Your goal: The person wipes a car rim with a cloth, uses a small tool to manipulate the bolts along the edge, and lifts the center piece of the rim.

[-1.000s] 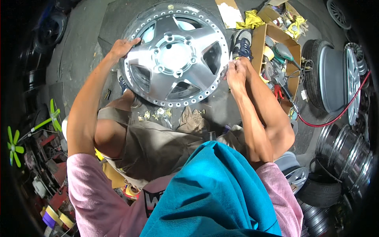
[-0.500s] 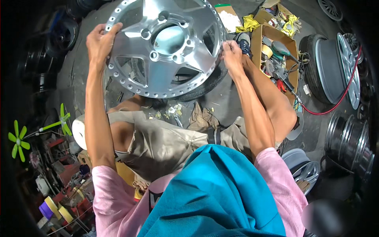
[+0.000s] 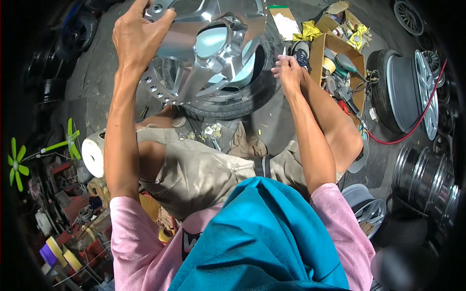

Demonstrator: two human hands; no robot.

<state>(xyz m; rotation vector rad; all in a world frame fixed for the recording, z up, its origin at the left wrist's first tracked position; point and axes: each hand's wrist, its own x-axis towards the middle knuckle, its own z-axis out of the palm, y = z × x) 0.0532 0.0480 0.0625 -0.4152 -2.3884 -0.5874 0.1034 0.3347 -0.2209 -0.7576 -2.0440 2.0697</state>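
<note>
A silver alloy wheel rim [image 3: 187, 89] with thick spokes and a row of holes around its edge is tilted up in front of me. My left hand [image 3: 141, 36] grips its upper left edge. To the right of the rim and apart from it, my right hand [image 3: 289, 72] has its fingers drawn together. A thin white sliver rises at these fingertips, too small to name. Below the rim, a black tire [image 3: 259, 94] lies flat on the floor, partly covered by the rim.
An open cardboard box [image 3: 359, 60] of power tools stands right of my leg. Beyond it lie yellow gloves [image 3: 308, 30]. A tire [image 3: 381, 89], more wheels [image 3: 424, 177] and a red hose [image 3: 407, 136] are at the right. Green fan blades [image 3: 18, 165] sit at the left.
The rim has tipped, its left side lifting toward me with my left hand. My right hand has come off the rim's right edge. More of the tire beneath shows.
</note>
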